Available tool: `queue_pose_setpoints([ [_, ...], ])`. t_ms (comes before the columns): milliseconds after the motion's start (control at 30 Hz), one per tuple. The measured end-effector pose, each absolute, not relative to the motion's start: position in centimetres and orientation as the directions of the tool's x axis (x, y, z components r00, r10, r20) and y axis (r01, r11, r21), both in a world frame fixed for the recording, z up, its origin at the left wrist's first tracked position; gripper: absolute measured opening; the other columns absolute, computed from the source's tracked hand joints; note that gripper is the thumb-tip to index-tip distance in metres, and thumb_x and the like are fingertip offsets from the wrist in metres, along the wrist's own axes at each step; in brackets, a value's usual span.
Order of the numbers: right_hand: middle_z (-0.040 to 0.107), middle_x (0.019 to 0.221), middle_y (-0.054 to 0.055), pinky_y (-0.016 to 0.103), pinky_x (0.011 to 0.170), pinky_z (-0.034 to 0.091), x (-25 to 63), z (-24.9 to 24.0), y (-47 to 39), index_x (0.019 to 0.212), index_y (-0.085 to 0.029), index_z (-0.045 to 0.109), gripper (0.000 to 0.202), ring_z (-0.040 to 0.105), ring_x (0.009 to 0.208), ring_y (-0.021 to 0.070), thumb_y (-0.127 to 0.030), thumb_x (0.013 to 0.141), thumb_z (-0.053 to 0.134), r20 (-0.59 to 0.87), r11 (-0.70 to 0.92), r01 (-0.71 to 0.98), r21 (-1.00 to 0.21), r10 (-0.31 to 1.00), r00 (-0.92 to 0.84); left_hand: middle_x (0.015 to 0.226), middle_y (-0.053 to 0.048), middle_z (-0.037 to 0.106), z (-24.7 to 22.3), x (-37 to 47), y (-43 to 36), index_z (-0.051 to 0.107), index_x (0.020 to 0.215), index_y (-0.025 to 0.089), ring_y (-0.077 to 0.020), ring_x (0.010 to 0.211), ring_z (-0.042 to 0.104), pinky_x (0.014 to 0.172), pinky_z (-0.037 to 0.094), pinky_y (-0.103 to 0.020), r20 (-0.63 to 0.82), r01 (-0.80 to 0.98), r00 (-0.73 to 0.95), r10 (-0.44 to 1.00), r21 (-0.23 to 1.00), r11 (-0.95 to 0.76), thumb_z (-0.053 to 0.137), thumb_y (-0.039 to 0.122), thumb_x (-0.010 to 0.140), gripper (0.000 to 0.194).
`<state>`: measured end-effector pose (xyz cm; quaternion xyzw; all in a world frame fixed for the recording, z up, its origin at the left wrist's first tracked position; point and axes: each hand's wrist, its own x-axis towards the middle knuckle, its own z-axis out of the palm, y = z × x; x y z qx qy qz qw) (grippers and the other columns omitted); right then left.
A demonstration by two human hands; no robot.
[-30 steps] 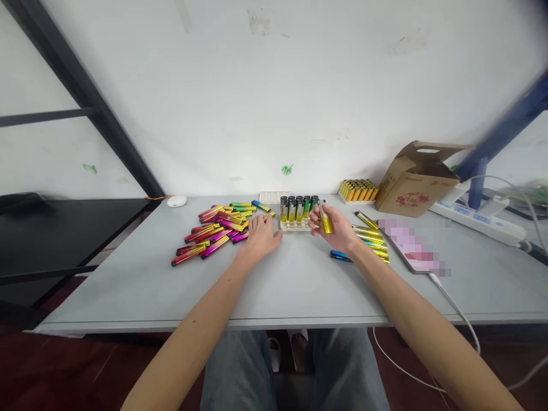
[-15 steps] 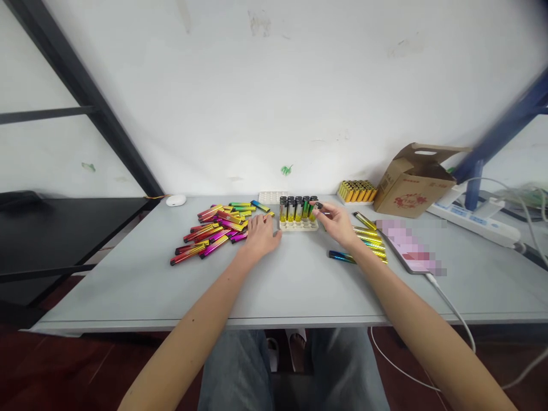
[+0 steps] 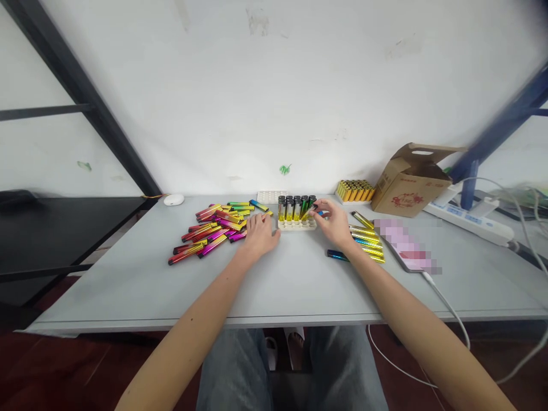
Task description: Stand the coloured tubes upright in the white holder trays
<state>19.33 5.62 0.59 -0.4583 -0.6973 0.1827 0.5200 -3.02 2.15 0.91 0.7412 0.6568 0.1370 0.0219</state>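
Observation:
Upright black-topped cylinders (image 3: 290,209) fill the back rows of a pale holder with holes (image 3: 295,226); its front row shows bare holes. My right hand (image 3: 334,224) pinches a black-topped cylinder (image 3: 309,212), tilted over the holder's right end. My left hand (image 3: 260,235) rests palm down, fingers apart, beside the loose pile of shiny red, purple, yellow and green tubes (image 3: 214,231), holding nothing. Beneath and beside my right forearm lies a row of gold and blue tubes (image 3: 367,240). A second pale holder (image 3: 272,196) sits behind, by the wall.
At the back right stand a tray of yellow cylinders (image 3: 355,190) and an open cardboard box (image 3: 413,185). A phone (image 3: 400,245) with a white cable lies right of my right forearm, near a power strip (image 3: 471,220). A white case (image 3: 173,200) is at the back left.
My right hand has shifted slightly, and the cylinder in its fingers now leans more, its lower end toward the left. My left hand stays in nearly the same place.

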Motion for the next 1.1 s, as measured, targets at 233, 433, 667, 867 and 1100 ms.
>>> queue_pose_setpoints([
  [233, 0.057, 0.127, 0.012, 0.049, 0.095, 0.046, 19.9, 0.2, 6.1, 0.113, -0.025, 0.070, 0.028, 0.054, 0.110, 0.0284, -0.030, 0.090, 0.055, 0.770, 0.574, 0.766, -0.289, 0.615, -0.170, 0.130, -0.019, 0.047, 1.0, -3.0, 2.1, 0.045, 0.128, 0.013, -0.0360, 0.134, 0.034, 0.112, 0.025, -0.049, 0.165, 0.970, 0.091, 0.982, 0.210, -0.125, 0.045, 0.038, 0.090, 0.046],
  [433, 0.035, 0.152, 0.015, 0.053, 0.108, 0.035, 19.1, 0.1, 5.3, 0.141, -0.021, 0.051, 0.050, 0.034, 0.136, 0.0346, -0.028, 0.092, 0.048, 0.663, 0.540, 0.834, -0.110, 0.665, -0.343, 0.135, -0.019, 0.045, 1.1, -3.0, 2.0, 0.043, 0.132, 0.012, -0.0382, 0.141, 0.024, 0.115, 0.020, -0.051, 0.151, 0.969, 0.079, 0.985, 0.221, -0.111, 0.044, 0.038, 0.090, 0.049],
  [667, 0.054, 0.137, 0.017, 0.050, 0.106, 0.037, 21.6, 1.3, 6.1, 0.131, -0.016, 0.057, 0.047, 0.047, 0.126, 0.0323, -0.035, 0.089, 0.048, 0.705, 0.445, 0.850, -0.280, 0.697, -0.132, 0.138, -0.022, 0.044, 1.1, -3.1, 2.0, 0.042, 0.133, 0.009, -0.0393, 0.142, 0.024, 0.115, 0.021, -0.051, 0.129, 0.971, 0.092, 0.987, 0.210, -0.118, 0.042, 0.039, 0.091, 0.052],
  [867, 0.070, 0.107, 0.020, 0.045, 0.090, 0.044, 26.8, 2.3, 7.0, 0.112, -0.011, 0.070, 0.041, 0.060, 0.108, 0.0356, -0.031, 0.086, 0.046, 0.365, -0.142, 0.928, -0.346, 0.890, 0.272, 0.135, -0.021, 0.046, 0.8, -3.2, 2.2, 0.045, 0.131, 0.010, -0.0390, 0.140, 0.027, 0.114, 0.022, -0.051, 0.146, 0.973, 0.106, 0.984, 0.188, -0.133, 0.042, 0.039, 0.091, 0.049],
  [1100, 0.072, 0.098, 0.019, 0.038, 0.075, 0.047, 26.9, 2.0, 6.9, 0.094, -0.015, 0.074, 0.033, 0.066, 0.094, 0.0326, -0.026, 0.086, 0.044, 0.144, -0.167, 0.947, -0.274, 0.967, 0.212, 0.129, -0.019, 0.048, 1.0, -3.1, 2.0, 0.046, 0.129, 0.012, -0.0367, 0.135, 0.034, 0.112, 0.026, -0.050, 0.155, 0.972, 0.109, 0.982, 0.190, -0.138, 0.043, 0.040, 0.090, 0.048],
])
